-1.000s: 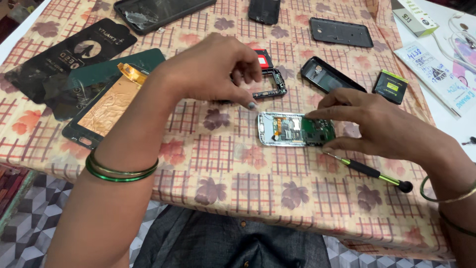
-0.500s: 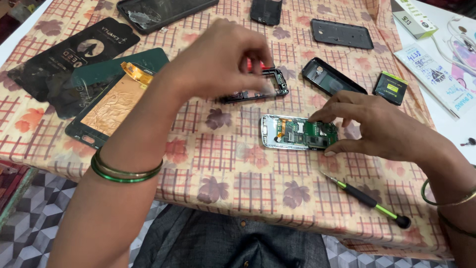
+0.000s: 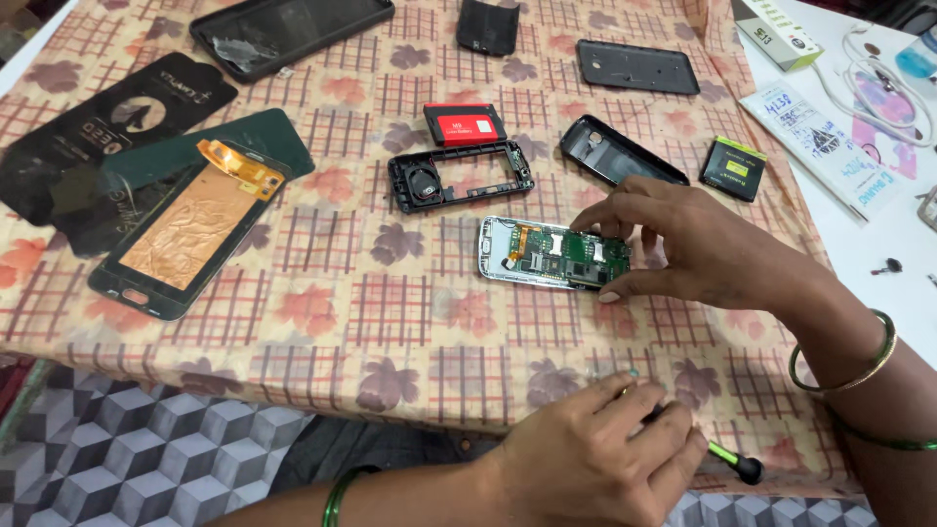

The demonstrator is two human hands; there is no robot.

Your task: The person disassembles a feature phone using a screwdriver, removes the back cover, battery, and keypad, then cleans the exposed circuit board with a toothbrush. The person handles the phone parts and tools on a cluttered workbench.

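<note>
My left hand (image 3: 586,459) has left the black phone frame (image 3: 461,176) and dropped to the near table edge, fingers now curled around the green-tipped screwdriver (image 3: 727,461). Frame lies free on the checked cloth (image 3: 322,322), just below the red battery (image 3: 465,124). Right hand (image 3: 693,244) pinches the right end of the opened phone board (image 3: 551,256), mid-table.
</note>
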